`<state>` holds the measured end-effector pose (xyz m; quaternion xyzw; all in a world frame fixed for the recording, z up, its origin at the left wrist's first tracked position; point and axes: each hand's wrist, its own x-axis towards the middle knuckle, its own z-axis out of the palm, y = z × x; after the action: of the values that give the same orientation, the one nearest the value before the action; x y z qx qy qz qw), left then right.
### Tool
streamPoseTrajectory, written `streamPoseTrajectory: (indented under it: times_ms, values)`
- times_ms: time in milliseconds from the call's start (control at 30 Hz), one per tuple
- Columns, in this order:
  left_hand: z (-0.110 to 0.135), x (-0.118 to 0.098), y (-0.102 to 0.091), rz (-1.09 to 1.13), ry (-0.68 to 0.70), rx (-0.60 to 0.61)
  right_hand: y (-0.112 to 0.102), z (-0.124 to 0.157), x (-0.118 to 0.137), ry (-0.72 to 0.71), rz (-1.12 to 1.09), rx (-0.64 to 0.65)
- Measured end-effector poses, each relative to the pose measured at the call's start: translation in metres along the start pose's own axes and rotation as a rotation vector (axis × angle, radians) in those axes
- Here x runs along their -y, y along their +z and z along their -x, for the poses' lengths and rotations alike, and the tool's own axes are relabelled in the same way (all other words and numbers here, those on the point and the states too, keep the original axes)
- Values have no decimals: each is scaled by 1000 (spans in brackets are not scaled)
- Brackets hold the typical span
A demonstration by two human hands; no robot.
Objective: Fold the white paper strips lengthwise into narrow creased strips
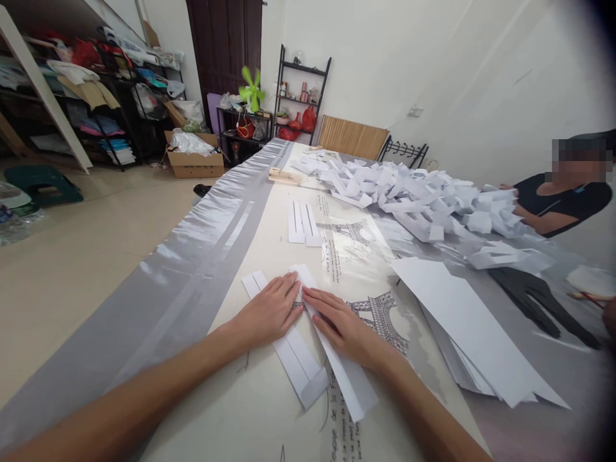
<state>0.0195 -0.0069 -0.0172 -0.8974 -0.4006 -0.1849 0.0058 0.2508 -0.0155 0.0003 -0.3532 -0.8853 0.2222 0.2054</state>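
Two long folded strips of white paper lie side by side on the printed tablecloth in front of me. My left hand [276, 307] rests flat across the left paper strip [294, 356], its fingers stretched toward the other one. On the right paper strip [342, 378] lies my right hand [339, 321], fingers extended and pressing down along its upper part. The fingertips of both hands come close together near the strips' far ends. Farther up the table sit two more folded paper pieces [304, 223] with dark lines down their middles.
A big heap of folded white paper [409, 189] covers the table's far right. Nearer lies a stack of white sheets [474, 327], with dark cloth [522, 301] beyond. A wooden block [283, 176] is at the far left edge. Another person [553, 196] sits at the right.
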Motion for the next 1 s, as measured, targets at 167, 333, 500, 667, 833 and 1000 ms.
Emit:
streamPoseTrajectory:
  times_ms: [167,333,500,667,833,1000]
  values:
    - [0,-2,2,-38,-27,-37,0,-1,3,32,28,6]
    - [0,-6,0,-75,-40,-24,-1,-2,3,47,61,53]
    - [1,-6,1,-107,-48,-21,-2,-1,-1,17,77,62]
    - [0,-8,-2,-85,-107,-25,-2,-1,-2,-9,91,62]
    - [-1,-9,-4,-111,-160,4,0,0,-4,-10,106,61]
    - [-1,-6,-1,-96,-132,-7,1,0,-6,-28,115,47]
